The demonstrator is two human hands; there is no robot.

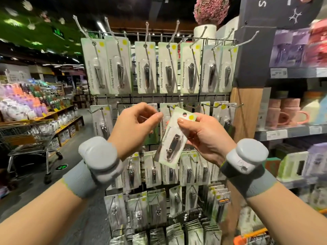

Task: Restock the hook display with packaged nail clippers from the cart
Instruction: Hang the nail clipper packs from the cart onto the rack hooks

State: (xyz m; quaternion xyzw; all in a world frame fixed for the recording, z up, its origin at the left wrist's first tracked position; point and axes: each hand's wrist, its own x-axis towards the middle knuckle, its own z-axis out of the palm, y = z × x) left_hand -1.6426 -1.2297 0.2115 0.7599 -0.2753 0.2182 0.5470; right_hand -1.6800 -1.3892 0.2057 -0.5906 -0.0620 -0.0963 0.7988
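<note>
A wire hook display (159, 98) carries rows of carded nail clippers, pale green cards reading "Innovative Design". My right hand (203, 137) pinches one packaged nail clipper (174, 138) by its upper edge, tilted, its hang hole just below a second-row hook (169, 107). My left hand (134, 128) is raised beside it in front of the second row, thumb and forefinger drawn together near that hook; whether they hold anything is hidden. Both wrists wear grey bands with round grey units.
A metal shopping cart (30, 138) stands at left in the aisle. Shelves with pink mugs (286, 114) and boxed goods stand at right, past a wooden post (246, 112). An orange cart edge (251, 236) shows at bottom right.
</note>
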